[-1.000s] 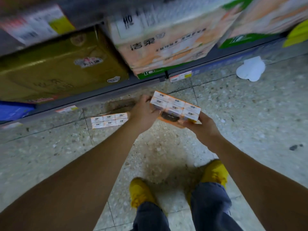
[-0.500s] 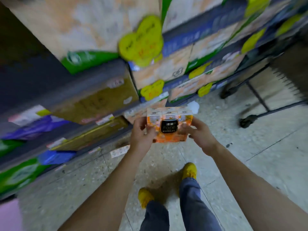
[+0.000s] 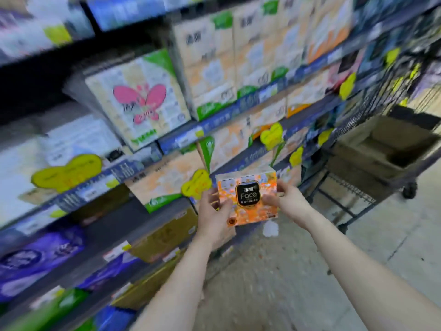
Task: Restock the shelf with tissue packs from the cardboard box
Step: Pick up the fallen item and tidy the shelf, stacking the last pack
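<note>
In front of the shelf [image 3: 181, 139], you have the orange tissue pack [image 3: 248, 201] held between your left hand [image 3: 214, 218] and right hand [image 3: 290, 203], fingers curled round its side edges; it is likely light and squashy, so grip the sides gently

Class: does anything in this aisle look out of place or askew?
A white paper scrap lies on the floor below the orange tissue pack. It may be a fallen tag, like the yellow shelf tags.
</note>
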Available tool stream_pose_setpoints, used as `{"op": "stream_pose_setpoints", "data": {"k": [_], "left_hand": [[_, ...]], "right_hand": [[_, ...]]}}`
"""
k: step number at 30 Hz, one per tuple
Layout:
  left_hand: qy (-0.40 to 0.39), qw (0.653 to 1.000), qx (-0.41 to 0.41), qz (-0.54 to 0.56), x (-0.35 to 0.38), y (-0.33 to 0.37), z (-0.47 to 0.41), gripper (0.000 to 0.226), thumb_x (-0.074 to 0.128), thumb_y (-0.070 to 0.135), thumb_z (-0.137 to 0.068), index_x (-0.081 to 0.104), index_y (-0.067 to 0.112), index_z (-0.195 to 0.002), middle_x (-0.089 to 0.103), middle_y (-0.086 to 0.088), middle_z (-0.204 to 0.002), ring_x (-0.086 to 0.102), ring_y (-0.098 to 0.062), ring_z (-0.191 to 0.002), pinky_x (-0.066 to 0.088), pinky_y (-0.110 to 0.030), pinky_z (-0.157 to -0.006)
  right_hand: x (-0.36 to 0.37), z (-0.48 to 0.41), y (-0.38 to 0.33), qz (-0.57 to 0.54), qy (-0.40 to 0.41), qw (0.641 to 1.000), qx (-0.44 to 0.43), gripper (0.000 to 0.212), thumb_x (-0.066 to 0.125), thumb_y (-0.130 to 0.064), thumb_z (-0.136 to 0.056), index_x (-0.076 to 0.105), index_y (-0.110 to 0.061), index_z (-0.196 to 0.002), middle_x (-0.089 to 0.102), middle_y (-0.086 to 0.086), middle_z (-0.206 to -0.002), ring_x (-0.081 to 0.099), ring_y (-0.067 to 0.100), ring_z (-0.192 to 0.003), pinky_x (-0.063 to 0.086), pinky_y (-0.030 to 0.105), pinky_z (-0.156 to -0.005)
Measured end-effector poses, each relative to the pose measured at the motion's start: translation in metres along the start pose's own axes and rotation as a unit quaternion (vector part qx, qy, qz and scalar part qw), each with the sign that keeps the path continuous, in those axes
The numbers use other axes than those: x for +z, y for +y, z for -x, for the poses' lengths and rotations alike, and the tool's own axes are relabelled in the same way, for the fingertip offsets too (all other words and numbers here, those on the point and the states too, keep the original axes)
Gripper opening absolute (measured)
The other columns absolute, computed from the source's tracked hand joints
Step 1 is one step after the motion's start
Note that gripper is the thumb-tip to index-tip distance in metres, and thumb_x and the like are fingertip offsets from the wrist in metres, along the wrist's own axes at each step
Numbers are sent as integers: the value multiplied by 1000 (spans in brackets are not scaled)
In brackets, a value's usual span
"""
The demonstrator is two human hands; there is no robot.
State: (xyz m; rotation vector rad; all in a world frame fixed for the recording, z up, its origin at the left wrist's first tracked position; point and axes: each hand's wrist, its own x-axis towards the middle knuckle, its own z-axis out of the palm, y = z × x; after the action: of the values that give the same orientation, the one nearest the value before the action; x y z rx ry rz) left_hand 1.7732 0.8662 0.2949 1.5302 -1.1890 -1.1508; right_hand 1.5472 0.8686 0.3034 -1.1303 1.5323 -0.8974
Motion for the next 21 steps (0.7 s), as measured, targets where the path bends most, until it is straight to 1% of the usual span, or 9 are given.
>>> {"op": "stream_pose_setpoints", "data": {"k": [3, 5, 7, 8, 9, 12, 16, 19, 21], "left_hand": [[22, 999, 27, -6, 17, 45, 0, 39, 73, 17, -93, 51, 28, -123, 65, -3, -119, 68, -22, -99, 58, -32, -68], [37, 998, 52, -15, 30, 77, 2, 39, 72, 19, -94, 52, 23, -126, 64, -2, -118, 67, -23, -99, 52, -20, -59], [55, 995, 76, -20, 43, 105, 4, 39, 71, 21, -95, 50, 23, -128, 61, 5, -110, 64, -13, -92, 47, -11, -54], [60, 994, 89, -21, 48, 117, 5, 40, 71, 23, -95, 49, 23, -130, 59, 8, -108, 62, -7, -91, 46, -8, -52], [65, 992, 104, -25, 54, 130, 7, 42, 71, 24, -96, 49, 23, -132, 59, 7, -110, 62, -5, -91, 46, -7, -52], [92, 986, 140, -18, 70, 167, 6, 44, 72, 30, -95, 52, 21, -133, 64, -1, -117, 67, -13, -93, 53, -19, -55], [127, 975, 182, -25, 84, 220, 8, 46, 71, 36, -94, 53, 24, -135, 65, 3, -116, 65, -10, -99, 57, -26, -77], [141, 969, 201, -17, 90, 258, 9, 46, 70, 36, -95, 51, 25, -136, 64, 4, -115, 67, -16, -99, 56, -30, -67], [151, 965, 212, -18, 91, 281, 5, 43, 70, 37, -95, 51, 26, -133, 64, 2, -116, 68, -20, -97, 53, -30, -65]], "right_hand": [[-35, -2, -33, 17, -5, 999, -40, 29, 78, -9, -87, 69, -13, -114, 77, -1, -98, 72, 2, -77, 57, 16, -68], [-59, -5, -52, 16, -6, 997, -71, 33, 80, -19, -85, 71, -15, -117, 77, -2, -102, 74, 8, -89, 58, 22, -75], [-83, -5, -73, 2, -9, 996, -92, 51, 83, -35, -79, 69, -16, -125, 77, -1, -112, 73, 18, -102, 59, 35, -87], [-95, -9, -81, -4, -13, 995, -103, 58, 84, -41, -76, 68, -18, -127, 76, -1, -115, 73, 19, -105, 59, 39, -91], [-106, -9, -92, -10, -21, 993, -116, 56, 83, -42, -76, 69, -19, -125, 76, -2, -115, 72, 18, -104, 58, 39, -92], [-138, -13, -125, -30, -30, 987, -157, 29, 80, -28, -85, 73, -23, -113, 78, -3, -105, 75, 15, -97, 60, 36, -87], [-169, -23, -166, -40, -39, 977, -208, 19, 75, -19, -91, 72, -17, -110, 78, 3, -104, 75, 14, -89, 62, 27, -76], [-185, -32, -198, -57, -48, 969, -234, 23, 75, -18, -92, 70, -16, -114, 77, 5, -107, 75, 16, -90, 62, 28, -74], [-195, -38, -219, -56, -56, 964, -252, 28, 75, -22, -92, 69, -13, -118, 76, 4, -107, 73, 15, -89, 59, 23, -66]]}}
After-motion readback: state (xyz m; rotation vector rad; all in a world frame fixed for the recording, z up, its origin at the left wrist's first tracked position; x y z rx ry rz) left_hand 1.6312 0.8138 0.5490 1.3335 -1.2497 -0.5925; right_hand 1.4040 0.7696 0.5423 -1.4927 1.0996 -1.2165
